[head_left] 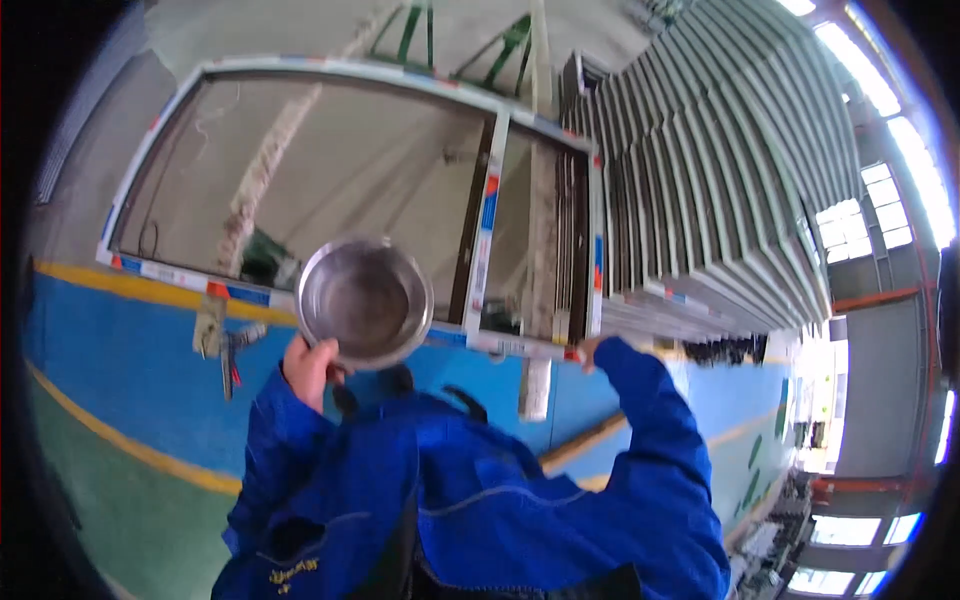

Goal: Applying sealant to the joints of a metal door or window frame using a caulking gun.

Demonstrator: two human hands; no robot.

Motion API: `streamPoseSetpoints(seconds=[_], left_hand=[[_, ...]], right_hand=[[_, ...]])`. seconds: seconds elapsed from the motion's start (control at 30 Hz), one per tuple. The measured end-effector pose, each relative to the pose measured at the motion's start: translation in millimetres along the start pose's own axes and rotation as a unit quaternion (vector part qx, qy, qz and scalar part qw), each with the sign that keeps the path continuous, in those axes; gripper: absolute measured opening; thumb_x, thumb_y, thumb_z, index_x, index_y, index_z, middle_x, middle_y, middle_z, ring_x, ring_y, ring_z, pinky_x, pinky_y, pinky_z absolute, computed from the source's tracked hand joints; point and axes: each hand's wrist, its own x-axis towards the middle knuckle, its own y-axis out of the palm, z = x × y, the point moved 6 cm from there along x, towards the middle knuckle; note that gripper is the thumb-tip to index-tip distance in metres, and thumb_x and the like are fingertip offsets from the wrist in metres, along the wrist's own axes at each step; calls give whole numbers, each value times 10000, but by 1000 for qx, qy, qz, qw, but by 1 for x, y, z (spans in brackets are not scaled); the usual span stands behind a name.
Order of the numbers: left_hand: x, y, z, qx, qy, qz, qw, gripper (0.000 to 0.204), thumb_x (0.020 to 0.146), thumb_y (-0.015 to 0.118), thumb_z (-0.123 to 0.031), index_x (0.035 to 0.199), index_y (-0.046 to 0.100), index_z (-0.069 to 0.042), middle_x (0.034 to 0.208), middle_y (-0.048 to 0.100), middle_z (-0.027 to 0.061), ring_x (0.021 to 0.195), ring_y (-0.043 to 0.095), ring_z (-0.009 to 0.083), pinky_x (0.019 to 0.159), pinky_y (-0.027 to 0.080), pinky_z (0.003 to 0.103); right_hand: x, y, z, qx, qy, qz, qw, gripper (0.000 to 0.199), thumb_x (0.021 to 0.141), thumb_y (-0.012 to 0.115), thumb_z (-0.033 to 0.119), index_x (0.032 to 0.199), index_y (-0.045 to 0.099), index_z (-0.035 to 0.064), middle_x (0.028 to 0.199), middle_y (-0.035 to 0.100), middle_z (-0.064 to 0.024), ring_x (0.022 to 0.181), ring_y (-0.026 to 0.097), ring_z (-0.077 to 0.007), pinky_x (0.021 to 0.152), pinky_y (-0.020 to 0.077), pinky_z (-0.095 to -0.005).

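Observation:
A round, shiny metal bowl [362, 303] is in my left hand [308, 370], the thumb over its near rim and the other fingers beneath. Its inside looks bare and dull grey. The bowl overlaps the near edge of a large window frame [345, 68], which is wrapped in printed protective tape and split by one crossbar [488, 220]. At the frame's near right corner, my right hand [589, 352] touches the profile with its fingers closed. The sleeve and the small size of that hand hide whether anything is pinched there.
A tall stack of similar frames [700, 170] stands close on the right. Padded support bars [536, 390] run beneath the window frame, with green stands [408, 35] beyond it. A tool [230, 350] hangs at the near left edge. The floor [130, 345] is blue, green and yellow-lined.

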Motion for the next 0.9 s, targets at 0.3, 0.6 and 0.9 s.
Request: streamPoseSetpoints(seconds=[0.3,0.6,0.9], left_hand=[[1,-2,7,19,-40,-26,999,211,853,518,-152,1008,548,-11,755,626,91,571,566,142,491,428,241],[3,2,10,26,-59,-41,997,222,858,516,-176,1028,544,-36,755,621,71,592,558,126,517,422,240],[6,0,19,24,-75,-44,996,249,857,509,-171,1059,528,-28,798,632,79,593,578,131,514,427,237]], right_hand=[[-51,-33,19,29,-16,-87,996,687,585,754,346,1161,538,40,1058,627,-205,1000,600,-371,837,477,-448],[-47,-31,20,23,4,-16,1000,1006,559,791,343,1419,315,131,1223,562,-204,1105,556,-359,906,463,-416],[-29,-26,25,-39,15,40,998,858,555,789,358,1294,473,58,1124,615,-185,1020,608,-327,846,495,-409]])
